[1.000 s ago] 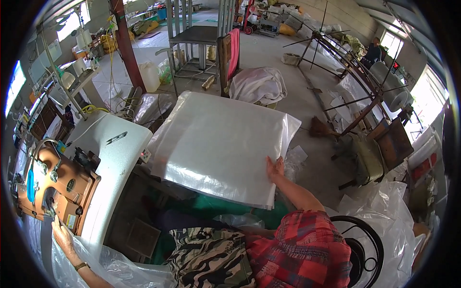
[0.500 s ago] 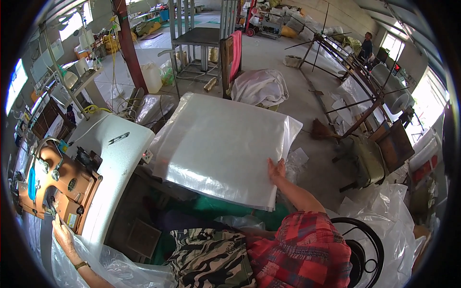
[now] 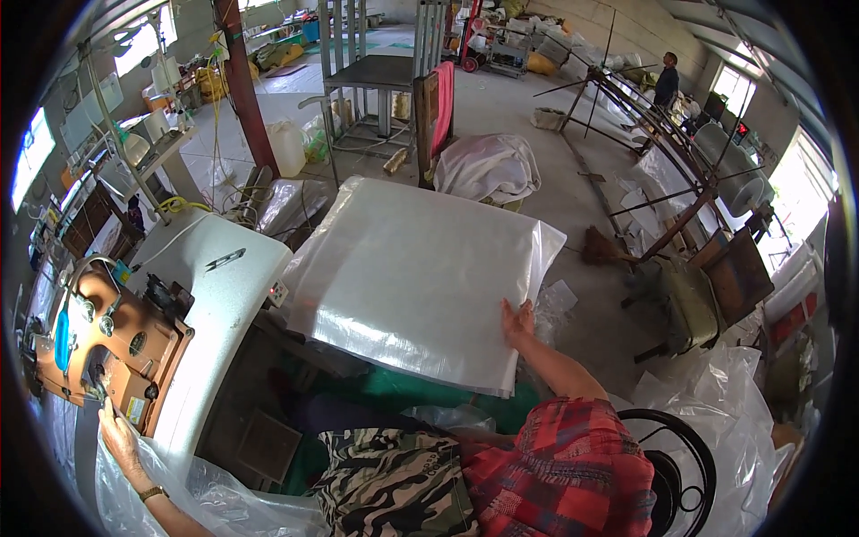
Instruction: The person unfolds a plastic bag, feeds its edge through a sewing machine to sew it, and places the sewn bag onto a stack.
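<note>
My left hand (image 3: pixel 119 443), a watch on its wrist, is at the front of an orange-brown sewing machine (image 3: pixel 112 336) on the left. Its fingers are closed on the edge of a clear plastic sheet (image 3: pixel 201 492), which hangs down along the forearm and across to my lap. Farther right, a flat stack of translucent plastic sheets (image 3: pixel 420 277) lies in front of me. My right hand (image 3: pixel 517 324) rests against the stack's right edge, fingers apart and thumb raised. The sewing machine's needle area is too small to make out.
A pair of thread snips (image 3: pixel 225 259) lies on the white machine table (image 3: pixel 210 313). Crumpled clear plastic (image 3: pixel 707 421) heaps up at the right, beside a black round metal frame (image 3: pixel 702 447). Beyond the stack are a cloth-covered bundle (image 3: pixel 488 167) and a metal-framed stand (image 3: pixel 380 72).
My hands keep nearly the same places on the plastic. The view has shifted slightly. Far off at the right, another person now stands more upright, a little to the left.
</note>
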`<state>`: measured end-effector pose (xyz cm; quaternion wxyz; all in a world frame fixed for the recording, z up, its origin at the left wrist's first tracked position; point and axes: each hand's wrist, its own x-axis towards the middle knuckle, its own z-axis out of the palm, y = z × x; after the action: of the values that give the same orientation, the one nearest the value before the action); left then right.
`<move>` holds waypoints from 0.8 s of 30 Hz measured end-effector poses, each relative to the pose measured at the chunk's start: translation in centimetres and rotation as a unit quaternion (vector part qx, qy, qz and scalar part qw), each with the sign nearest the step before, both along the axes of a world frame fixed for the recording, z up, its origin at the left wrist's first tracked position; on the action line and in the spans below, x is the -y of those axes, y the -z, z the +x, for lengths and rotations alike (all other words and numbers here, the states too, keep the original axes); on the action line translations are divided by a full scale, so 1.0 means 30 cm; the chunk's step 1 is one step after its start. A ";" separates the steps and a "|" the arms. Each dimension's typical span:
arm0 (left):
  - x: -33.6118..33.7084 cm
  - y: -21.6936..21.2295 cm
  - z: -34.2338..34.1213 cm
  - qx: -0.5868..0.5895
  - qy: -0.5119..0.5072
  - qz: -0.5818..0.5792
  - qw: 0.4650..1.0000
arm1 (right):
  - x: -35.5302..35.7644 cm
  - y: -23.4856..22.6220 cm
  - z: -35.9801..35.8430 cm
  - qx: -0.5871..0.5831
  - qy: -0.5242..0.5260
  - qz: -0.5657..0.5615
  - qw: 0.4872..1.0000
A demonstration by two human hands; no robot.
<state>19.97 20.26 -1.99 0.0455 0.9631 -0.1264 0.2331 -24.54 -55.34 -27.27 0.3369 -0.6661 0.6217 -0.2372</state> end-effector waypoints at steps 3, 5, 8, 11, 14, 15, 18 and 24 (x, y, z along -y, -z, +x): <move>0.051 -0.011 0.001 -0.015 -0.023 -0.025 0.999 | -0.017 -0.026 -0.005 -0.009 0.042 -0.002 0.999; -0.072 0.032 0.039 0.023 0.034 -0.035 0.999 | -0.007 -0.012 0.026 -0.031 0.022 -0.008 0.999; -0.090 0.062 0.052 0.074 0.029 -0.016 0.997 | -0.006 0.006 0.031 -0.060 0.020 -0.011 0.998; 0.017 0.040 0.044 0.041 0.034 -0.040 0.998 | 0.014 0.010 -0.009 -0.077 0.036 -0.007 0.996; -0.047 0.036 0.036 0.024 0.023 -0.037 0.999 | 0.011 0.015 0.011 -0.078 0.016 0.005 0.997; -0.030 0.030 0.035 0.053 0.039 -0.008 0.998 | 0.007 0.008 0.001 -0.075 0.011 0.014 0.997; 0.041 0.008 0.021 -0.012 0.013 -0.041 0.999 | 0.014 -0.023 -0.037 -0.050 -0.017 0.051 0.997; 0.001 0.023 0.006 -0.009 -0.030 -0.039 0.999 | 0.004 0.004 0.000 -0.053 0.002 -0.021 0.998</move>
<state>20.14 20.22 -2.69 0.0771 0.9660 -0.0882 0.2303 -24.54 -55.46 -27.38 0.2893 -0.6829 0.6353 -0.2153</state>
